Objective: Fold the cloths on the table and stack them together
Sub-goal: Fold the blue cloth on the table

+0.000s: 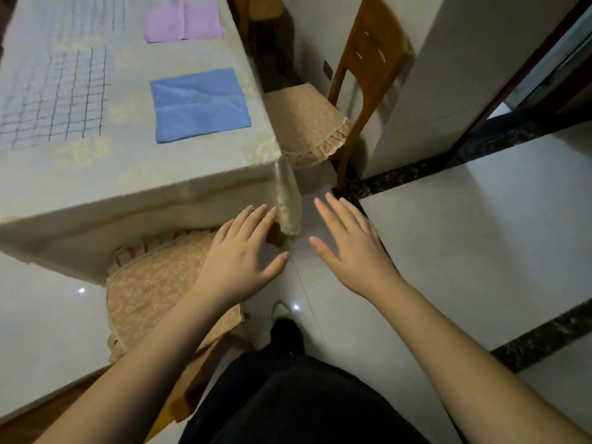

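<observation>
A blue cloth point(199, 104) lies flat near the right edge of the table point(153, 174). Farther back a pink cloth point(183, 20) lies partly folded. A white cloth with a dark grid pattern point(54, 94) is spread on the left, and another pale grid cloth point(80, 14) lies behind it. My left hand point(243, 254) and my right hand point(349, 248) are held out, palms down, fingers spread, below the table's near corner and over the floor. Neither hand touches a cloth or holds anything.
A cushioned chair point(153, 293) is tucked under the table's near side, below my left arm. A second wooden chair point(362, 78) with a cushion stands at the table's right side against a white wall. Pale floor tiles point(480, 238) with dark borders lie to the right.
</observation>
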`<state>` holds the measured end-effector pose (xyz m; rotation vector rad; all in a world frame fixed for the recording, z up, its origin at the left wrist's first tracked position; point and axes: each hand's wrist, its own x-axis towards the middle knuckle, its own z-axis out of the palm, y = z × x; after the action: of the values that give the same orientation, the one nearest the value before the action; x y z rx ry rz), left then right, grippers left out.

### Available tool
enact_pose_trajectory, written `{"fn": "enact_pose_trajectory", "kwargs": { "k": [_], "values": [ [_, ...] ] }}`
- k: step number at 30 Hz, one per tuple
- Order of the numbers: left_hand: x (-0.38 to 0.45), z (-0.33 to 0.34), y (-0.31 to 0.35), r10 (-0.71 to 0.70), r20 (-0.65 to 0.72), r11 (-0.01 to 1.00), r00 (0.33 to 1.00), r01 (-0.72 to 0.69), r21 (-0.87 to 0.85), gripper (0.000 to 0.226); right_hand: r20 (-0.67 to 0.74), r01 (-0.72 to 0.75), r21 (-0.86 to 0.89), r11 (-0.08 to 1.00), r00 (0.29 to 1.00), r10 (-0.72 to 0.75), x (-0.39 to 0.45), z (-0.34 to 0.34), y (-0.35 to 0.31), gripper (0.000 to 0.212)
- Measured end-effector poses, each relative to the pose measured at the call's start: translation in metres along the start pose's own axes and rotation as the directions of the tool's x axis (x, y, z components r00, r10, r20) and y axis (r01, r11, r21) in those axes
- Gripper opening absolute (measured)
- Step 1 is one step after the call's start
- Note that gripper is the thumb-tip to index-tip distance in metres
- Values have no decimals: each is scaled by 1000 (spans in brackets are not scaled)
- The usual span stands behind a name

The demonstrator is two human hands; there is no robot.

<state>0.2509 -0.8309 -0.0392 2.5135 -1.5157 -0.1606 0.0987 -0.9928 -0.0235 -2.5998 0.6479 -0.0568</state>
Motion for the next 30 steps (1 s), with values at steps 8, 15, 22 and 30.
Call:
{"fn": "enact_pose_trajectory", "kwargs": {
  "k": [8,15,22,30],
  "values": [
    [102,5,-66,-148,-49,989,988,148,-6,79,60,74,-81,994,996,-69,149,-1,2,64],
    [168,-9,-108,-208,-97,975,973,199,-93,78,119,188,-150,971,978,-171,250,-12,-19,71],
    [210,-4,-150,-329,-104,944,939,324,-62,74,159,266,-151,952,957,-242,340,-6,-34,65],
    [272,5,-199,-429,-121,903,895,426,-47,71,202,355,-85,931,921,-333,448,7,-16,68]
  ]
}}
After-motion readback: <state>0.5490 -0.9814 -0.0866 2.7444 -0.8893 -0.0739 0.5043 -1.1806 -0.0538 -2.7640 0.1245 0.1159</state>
